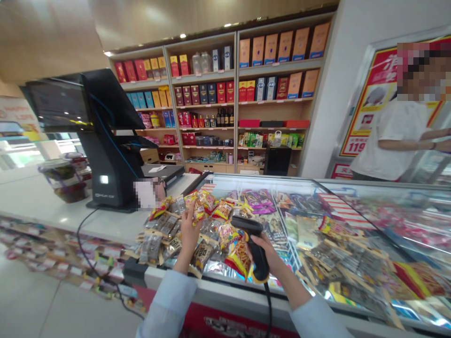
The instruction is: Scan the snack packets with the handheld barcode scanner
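Note:
My right hand (270,256) grips the handle of a black barcode scanner (251,244), whose head points left over a heap of snack packets (197,230) lying on the glass freezer lid (303,206). My left hand (189,228) reaches into the heap and pinches a small red and yellow snack packet (198,210), lifting it a little. More packets in brown, silver, and red wrappers lie all around both hands.
A black checkout terminal (105,141) with a screen stands on the white counter (45,202) at left, its cable hanging down. A person in a white shirt (398,141) stands behind the freezer at right. Shelves of boxed goods (225,94) line the back wall.

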Demonstrator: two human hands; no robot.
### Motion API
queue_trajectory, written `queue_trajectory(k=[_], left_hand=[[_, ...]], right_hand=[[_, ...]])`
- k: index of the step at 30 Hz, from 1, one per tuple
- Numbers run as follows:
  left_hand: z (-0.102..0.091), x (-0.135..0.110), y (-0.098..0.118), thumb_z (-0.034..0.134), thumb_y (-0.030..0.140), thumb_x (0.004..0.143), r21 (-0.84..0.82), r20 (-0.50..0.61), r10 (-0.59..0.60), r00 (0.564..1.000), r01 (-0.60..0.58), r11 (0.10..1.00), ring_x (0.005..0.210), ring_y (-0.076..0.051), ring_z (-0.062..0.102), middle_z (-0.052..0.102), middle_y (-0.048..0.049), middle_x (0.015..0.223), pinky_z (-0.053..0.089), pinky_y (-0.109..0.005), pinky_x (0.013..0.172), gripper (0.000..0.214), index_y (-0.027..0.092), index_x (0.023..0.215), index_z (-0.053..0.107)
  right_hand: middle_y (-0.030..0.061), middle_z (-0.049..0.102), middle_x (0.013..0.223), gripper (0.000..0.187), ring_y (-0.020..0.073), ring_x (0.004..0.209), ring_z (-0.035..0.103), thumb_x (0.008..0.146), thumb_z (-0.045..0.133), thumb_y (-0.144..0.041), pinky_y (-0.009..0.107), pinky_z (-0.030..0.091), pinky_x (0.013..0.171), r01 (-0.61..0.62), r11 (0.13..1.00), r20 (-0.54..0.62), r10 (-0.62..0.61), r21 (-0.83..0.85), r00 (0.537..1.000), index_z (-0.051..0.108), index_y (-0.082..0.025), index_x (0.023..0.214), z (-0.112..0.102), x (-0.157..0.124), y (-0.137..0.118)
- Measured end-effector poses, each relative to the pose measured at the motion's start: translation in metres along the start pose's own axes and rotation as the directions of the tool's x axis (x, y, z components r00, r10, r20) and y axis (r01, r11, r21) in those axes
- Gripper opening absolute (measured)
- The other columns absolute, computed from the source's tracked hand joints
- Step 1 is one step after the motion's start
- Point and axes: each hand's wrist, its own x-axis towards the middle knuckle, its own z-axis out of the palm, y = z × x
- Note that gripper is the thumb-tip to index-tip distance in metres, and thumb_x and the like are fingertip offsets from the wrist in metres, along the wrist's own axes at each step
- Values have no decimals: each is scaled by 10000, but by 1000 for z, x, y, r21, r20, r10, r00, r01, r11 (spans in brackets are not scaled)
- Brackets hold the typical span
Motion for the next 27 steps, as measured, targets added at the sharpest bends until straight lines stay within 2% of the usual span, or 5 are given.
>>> queue_trajectory(k=[8, 13, 22, 27], left_hand=[[-3, -3, 2, 514, 213, 774, 90, -2, 60, 998, -60, 994, 787, -151, 521, 479, -35, 933, 467, -290, 752, 596, 294, 1350, 385], [-5, -2, 6, 506, 219, 772, 105, -7, 58, 998, -57, 993, 759, -150, 518, 492, -31, 911, 464, -284, 727, 581, 272, 1341, 402], [-4, -2, 2, 505, 254, 769, 75, -20, 74, 997, -73, 995, 749, -163, 530, 513, -35, 895, 479, -290, 721, 543, 273, 1308, 445], [-5, -2, 1, 494, 262, 763, 99, -40, 94, 995, -90, 991, 741, -171, 530, 518, -37, 893, 469, -295, 713, 546, 266, 1308, 451]], right_hand=[[-5, 587, 480, 269, 108, 367, 504, 697, 644, -406, 204, 383, 361, 29, 1000, 21, -29, 6, 999, 509, -175, 725, -4, 2, 3], [13, 615, 541, 267, 113, 380, 527, 690, 655, -390, 208, 386, 357, 29, 999, 4, -29, 28, 1000, 547, -154, 754, -5, 3, 4], [-4, 570, 432, 273, 101, 328, 479, 707, 638, -413, 197, 371, 342, 72, 997, 47, -72, 13, 996, 546, -156, 708, -7, 9, 9], [-2, 574, 443, 302, 103, 328, 484, 703, 622, -443, 200, 375, 336, 53, 998, 9, -54, 41, 999, 563, -148, 676, -5, 8, 3]])
